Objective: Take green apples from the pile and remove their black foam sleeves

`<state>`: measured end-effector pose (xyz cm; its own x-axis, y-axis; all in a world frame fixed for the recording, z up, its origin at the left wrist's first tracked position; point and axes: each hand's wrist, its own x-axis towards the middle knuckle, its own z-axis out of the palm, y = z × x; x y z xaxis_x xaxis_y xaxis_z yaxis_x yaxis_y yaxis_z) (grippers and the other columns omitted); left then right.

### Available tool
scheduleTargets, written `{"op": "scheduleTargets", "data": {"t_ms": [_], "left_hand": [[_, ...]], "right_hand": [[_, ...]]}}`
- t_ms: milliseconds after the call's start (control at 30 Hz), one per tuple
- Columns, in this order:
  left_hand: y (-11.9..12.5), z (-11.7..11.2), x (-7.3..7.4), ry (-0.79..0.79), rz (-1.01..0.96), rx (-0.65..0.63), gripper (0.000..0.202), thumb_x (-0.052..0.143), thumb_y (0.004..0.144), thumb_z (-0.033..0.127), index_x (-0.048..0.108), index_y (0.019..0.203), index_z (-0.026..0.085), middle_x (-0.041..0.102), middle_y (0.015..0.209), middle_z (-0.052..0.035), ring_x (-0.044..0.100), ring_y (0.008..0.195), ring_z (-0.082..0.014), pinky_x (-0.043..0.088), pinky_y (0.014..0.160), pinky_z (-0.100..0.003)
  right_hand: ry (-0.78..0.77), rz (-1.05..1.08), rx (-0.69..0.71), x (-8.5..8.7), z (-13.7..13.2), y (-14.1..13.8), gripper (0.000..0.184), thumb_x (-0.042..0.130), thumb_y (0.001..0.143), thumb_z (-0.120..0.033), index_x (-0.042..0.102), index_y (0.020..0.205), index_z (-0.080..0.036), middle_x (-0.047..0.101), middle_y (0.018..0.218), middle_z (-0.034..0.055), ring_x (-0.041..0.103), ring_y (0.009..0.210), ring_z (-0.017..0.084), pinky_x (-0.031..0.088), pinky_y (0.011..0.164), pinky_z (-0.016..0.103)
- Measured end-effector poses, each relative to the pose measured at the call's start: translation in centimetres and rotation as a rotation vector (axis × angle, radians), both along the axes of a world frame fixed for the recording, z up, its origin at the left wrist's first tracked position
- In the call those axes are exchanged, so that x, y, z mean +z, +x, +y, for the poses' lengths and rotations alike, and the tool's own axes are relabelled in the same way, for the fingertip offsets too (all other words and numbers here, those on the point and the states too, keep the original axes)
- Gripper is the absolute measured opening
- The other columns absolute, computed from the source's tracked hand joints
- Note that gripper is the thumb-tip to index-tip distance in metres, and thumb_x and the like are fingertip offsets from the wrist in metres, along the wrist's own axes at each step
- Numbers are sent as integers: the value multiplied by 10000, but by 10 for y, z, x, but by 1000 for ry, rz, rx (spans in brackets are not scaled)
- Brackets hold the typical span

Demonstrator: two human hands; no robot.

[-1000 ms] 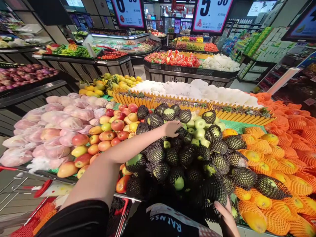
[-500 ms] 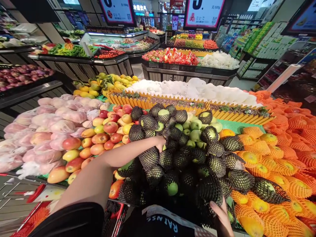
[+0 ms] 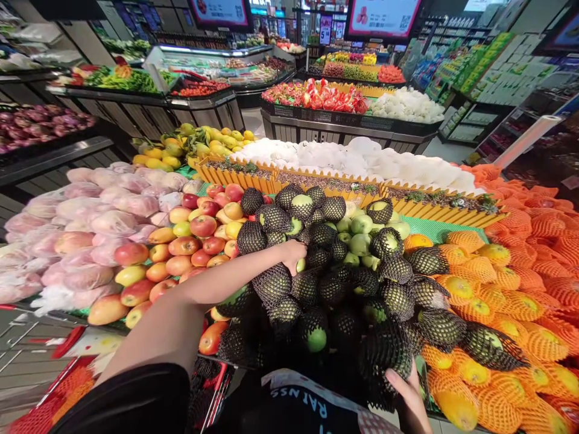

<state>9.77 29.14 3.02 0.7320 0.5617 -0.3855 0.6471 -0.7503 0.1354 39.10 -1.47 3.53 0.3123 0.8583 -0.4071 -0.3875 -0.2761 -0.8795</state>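
Note:
My left hand [image 3: 293,256] reaches into the pile of green fruit in black foam nets [image 3: 305,290]. Its fingers are curled onto a green fruit [image 3: 300,265], of which only a small pale patch shows beside the fingertips. Low on the right, my right hand [image 3: 404,386] grips a large black-netted fruit [image 3: 384,351] from its outer side, thumb against the mesh. What lies under its other fingers is hidden. Bare green apples [image 3: 360,244] sit among the netted ones behind my left hand.
Red and yellow apples [image 3: 183,246] and bagged pink fruit [image 3: 90,217] lie to the left. Orange-netted fruit [image 3: 520,295] fills the right. A small yellow fence [image 3: 316,184] crosses the back, before white-wrapped fruit [image 3: 362,158]. A shopping cart [image 3: 67,355] stands at lower left.
The view has tilted slightly downward. My left hand stays at nearly the same spot in the pile, with slightly more of the pale green fruit showing. My right hand keeps its grip.

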Motion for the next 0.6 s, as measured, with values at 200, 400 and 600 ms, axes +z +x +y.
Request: {"op": "scheduleTargets", "data": {"t_ms": [200, 400, 600], "left_hand": [[-18, 9, 11, -35, -192, -14, 434, 857, 504, 462, 738, 787, 155, 720, 943, -98, 599, 704, -201, 370, 573, -277], [-36, 29, 29, -118, -330, 28, 301, 824, 583, 403, 660, 641, 157, 643, 725, -6, 493, 597, -126, 347, 569, -256], [-44, 36, 69, -257, -632, 110, 263, 796, 632, 336, 672, 741, 132, 616, 806, -10, 499, 670, -124, 380, 625, -247]], "right_hand": [[-100, -24, -24, 6, 4, -7, 821, 873, 639, -426, 556, 1396, -382, 733, 1279, -12, 644, 1263, 301, 481, 1138, 404], [-103, -66, 34, 7, 12, -11, 802, 839, 653, -464, 544, 1392, -366, 686, 1351, 44, 586, 1327, 340, 435, 1165, 479], [-113, -137, -12, -10, 15, -13, 840, 841, 613, -484, 539, 1388, -368, 568, 1498, 35, 466, 1433, 336, 301, 1238, 448]]}}
